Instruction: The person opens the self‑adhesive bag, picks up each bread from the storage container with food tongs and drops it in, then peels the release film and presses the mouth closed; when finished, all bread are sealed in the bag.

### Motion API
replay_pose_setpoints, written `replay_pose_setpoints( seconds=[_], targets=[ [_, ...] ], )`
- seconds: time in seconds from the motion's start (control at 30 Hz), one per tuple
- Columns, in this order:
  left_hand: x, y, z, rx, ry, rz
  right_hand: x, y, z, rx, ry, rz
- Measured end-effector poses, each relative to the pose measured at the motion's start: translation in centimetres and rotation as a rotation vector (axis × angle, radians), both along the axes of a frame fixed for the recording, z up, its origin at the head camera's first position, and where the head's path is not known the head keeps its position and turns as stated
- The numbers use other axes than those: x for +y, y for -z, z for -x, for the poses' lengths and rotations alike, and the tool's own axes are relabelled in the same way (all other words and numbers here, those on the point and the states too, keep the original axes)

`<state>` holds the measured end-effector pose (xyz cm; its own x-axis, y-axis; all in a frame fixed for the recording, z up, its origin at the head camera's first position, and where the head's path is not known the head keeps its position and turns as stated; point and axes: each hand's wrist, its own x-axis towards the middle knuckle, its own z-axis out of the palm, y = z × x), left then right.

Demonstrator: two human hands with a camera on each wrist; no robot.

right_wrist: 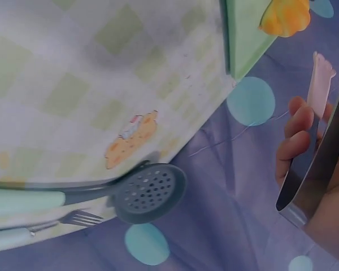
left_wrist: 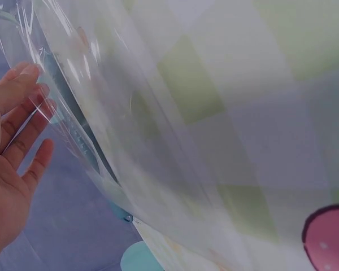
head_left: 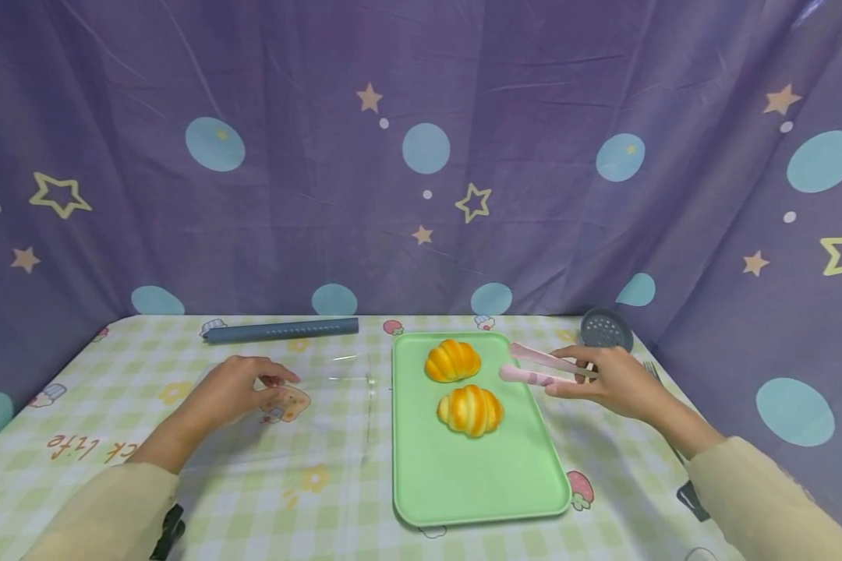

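Note:
My left hand (head_left: 242,389) pinches the edge of a clear plastic bag (head_left: 369,413) between thumb and fingers; the left wrist view shows the clear film (left_wrist: 79,113) stretching away from the fingertips. The bag is see-through, so its outline is hard to follow. At the tray's right side, my right hand (head_left: 620,378) holds metal tongs with pink tips (head_left: 526,375), their arms spread and nothing between them. Those tips reach over the right rim of a green tray (head_left: 477,483). Two golden croissants, a back one (head_left: 452,361) and a front one (head_left: 470,411), lie on it.
A dark blue-grey stick-like box (head_left: 281,330) lies along the back edge. At the right edge are a grey slotted spoon (head_left: 606,329) and a fork (right_wrist: 82,218). A dark object (head_left: 168,534) sits by the left sleeve. A purple curtain (head_left: 421,70) hangs behind the table.

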<state>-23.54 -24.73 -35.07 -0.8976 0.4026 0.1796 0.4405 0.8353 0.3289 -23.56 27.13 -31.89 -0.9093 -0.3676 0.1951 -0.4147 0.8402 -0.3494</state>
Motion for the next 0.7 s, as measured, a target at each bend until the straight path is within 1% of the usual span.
replay_pose_setpoints(
  seconds=[0.13, 0.2, 0.27, 0.37, 0.5, 0.7],
  targets=[
    [0.0, 0.0, 0.0, -0.005, -0.002, 0.0, -0.9, -0.6, 0.0, -0.008, -0.078, -0.025],
    [-0.1, 0.0, 0.0, -0.006, -0.004, 0.001, -1.3, -0.8, 0.0, 0.012, -0.125, -0.055],
    [-0.1, 0.0, 0.0, -0.004, -0.003, 0.002, -1.8, -0.9, 0.1, 0.026, -0.151, -0.084],
    [-0.1, 0.0, 0.1, -0.002, -0.001, 0.002, -2.4, -1.0, 0.1, 0.036, -0.171, -0.127],
    [-0.2, 0.0, 0.1, 0.0, 0.001, -0.003, -3.0, -0.8, 0.2, 0.037, -0.174, -0.174],
    [-0.3, 0.1, 0.2, 0.005, 0.006, -0.008, -3.4, -0.3, 0.5, 0.06, -0.198, -0.239]
  ],
)
